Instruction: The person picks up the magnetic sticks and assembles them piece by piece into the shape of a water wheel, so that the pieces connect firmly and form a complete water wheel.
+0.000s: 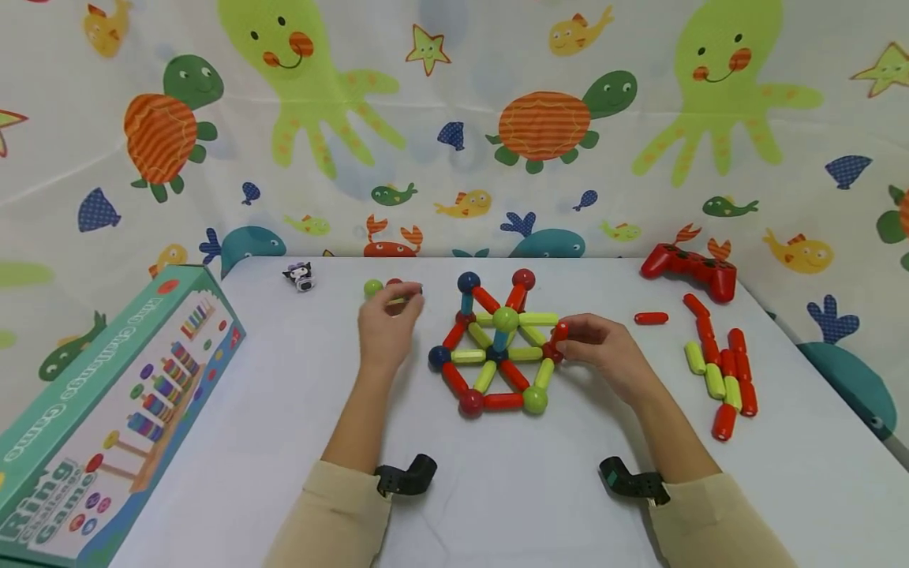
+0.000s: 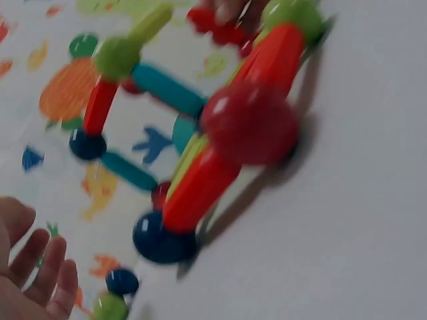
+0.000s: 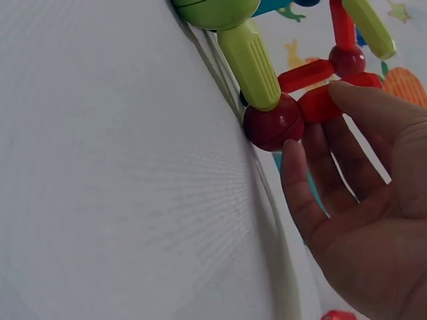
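Observation:
A structure of coloured magnetic rods and balls (image 1: 503, 401) stands on the white table, with a hexagonal base and a raised green ball (image 1: 506, 319). My right hand (image 1: 607, 351) is at its right side and pinches a short red rod (image 3: 317, 105) between thumb and fingers. One end of that rod meets a dark red ball (image 3: 273, 123) at the base. Left of the structure, my left hand (image 1: 387, 331) hovers with loosely bent fingers, apart from it. Close by that hand lie a green ball (image 1: 372, 288) and a dark blue ball (image 2: 122, 281); a red ball is partly hidden.
Loose red and yellow-green rods (image 1: 713, 381) lie at the right, near a red game controller (image 1: 689, 272). A ring game box (image 1: 135, 410) occupies the left side. A small black-and-white figure (image 1: 300, 276) stands at the back, before a patterned cloth (image 1: 426, 110).

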### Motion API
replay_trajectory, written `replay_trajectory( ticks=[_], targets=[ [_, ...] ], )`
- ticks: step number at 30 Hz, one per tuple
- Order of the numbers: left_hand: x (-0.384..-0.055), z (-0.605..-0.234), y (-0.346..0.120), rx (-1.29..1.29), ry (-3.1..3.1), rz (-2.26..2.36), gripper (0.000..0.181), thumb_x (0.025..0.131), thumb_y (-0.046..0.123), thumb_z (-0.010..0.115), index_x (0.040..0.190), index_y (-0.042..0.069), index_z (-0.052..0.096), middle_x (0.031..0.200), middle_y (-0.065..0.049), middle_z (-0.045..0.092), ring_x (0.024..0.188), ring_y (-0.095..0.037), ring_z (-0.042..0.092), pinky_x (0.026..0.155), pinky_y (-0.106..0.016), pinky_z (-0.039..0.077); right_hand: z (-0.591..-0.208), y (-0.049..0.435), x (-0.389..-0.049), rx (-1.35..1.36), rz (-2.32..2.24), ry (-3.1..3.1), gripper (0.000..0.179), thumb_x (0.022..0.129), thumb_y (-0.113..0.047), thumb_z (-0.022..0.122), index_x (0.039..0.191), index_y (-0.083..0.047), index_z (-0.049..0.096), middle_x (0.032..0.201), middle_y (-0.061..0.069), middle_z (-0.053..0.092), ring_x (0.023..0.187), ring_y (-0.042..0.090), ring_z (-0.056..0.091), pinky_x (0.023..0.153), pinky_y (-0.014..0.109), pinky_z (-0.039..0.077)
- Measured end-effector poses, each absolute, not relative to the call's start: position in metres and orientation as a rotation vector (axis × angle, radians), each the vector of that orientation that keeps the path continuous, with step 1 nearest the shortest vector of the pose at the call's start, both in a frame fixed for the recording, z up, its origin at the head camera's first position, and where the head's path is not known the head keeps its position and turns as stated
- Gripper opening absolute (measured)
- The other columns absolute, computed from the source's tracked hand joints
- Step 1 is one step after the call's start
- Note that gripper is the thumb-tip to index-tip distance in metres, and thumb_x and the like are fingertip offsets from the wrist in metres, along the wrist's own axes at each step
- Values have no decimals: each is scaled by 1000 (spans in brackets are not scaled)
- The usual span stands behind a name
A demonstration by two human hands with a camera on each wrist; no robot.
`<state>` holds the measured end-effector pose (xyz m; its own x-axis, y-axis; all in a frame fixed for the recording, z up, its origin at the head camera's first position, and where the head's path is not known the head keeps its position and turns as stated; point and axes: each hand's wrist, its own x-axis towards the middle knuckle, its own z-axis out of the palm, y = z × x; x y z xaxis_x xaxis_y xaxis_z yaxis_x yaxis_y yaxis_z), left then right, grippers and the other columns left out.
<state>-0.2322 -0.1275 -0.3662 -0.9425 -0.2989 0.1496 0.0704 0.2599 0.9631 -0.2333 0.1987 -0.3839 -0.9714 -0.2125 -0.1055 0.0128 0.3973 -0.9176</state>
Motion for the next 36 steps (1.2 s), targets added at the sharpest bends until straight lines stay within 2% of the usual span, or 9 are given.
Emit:
replay_trajectory(
  ticks=[3, 6, 14, 21, 29, 33, 36],
  targets=[
    [-243, -376, -150, 463, -2163, -1760, 29, 101, 18, 64, 128, 9, 71, 127, -8, 66, 110, -25, 64, 94, -34, 56, -387, 198, -233, -176, -1626, 2432, 46, 98, -23, 71, 141, -9, 59, 137, 15, 62, 119, 27, 61, 91, 24, 57],
    [-251, -389, -163, 585, -2193, -1712, 33, 101, 17, 64, 133, 11, 67, 132, -9, 63, 111, -25, 62, 93, -33, 54, -389, 197, -233, -168, -1617, 2428, 46, 98, -25, 71, 141, -10, 59, 137, 14, 63, 116, 25, 63, 90, 24, 58],
    [-271, -402, -166, 573, -2411, -1500, 45, 99, 27, 68, 141, 13, 62, 134, -12, 58, 112, -29, 58, 96, -41, 52, -392, 199, -233, -188, -1642, 2422, 45, 99, -25, 70, 140, -10, 61, 134, 14, 64, 111, 23, 66, 90, 24, 58],
    [-277, -401, -160, 589, -2520, -1439, 45, 98, 29, 69, 138, 12, 64, 135, -15, 57, 129, -32, 52, 108, -48, 49, -397, 199, -237, -207, -1665, 2407, 43, 99, -23, 71, 139, -9, 61, 131, 14, 66, 110, 23, 66, 89, 25, 58],
    [-273, -398, -157, 628, -2602, -1295, 31, 99, 22, 66, 126, 8, 64, 119, -16, 61, 112, -32, 54, 98, -46, 53, -399, 191, -236, -204, -1644, 2373, 42, 97, -22, 72, 137, -9, 63, 130, 12, 68, 113, 25, 64, 90, 28, 58],
    [-271, -391, -160, 590, -2526, -1382, 33, 98, 21, 66, 127, 5, 66, 121, -18, 65, 115, -33, 56, 100, -44, 52, -397, 191, -236, -215, -1645, 2394, 41, 97, -22, 71, 135, -10, 64, 129, 10, 67, 113, 25, 64, 90, 28, 58],
    [-269, -381, -159, 519, -2424, -1486, 36, 97, 24, 67, 129, 7, 67, 126, -16, 66, 117, -31, 60, 100, -41, 54, -395, 193, -235, -211, -1662, 2398, 40, 98, -21, 71, 135, -9, 64, 129, 12, 67, 112, 26, 64, 89, 27, 58]
  ],
)
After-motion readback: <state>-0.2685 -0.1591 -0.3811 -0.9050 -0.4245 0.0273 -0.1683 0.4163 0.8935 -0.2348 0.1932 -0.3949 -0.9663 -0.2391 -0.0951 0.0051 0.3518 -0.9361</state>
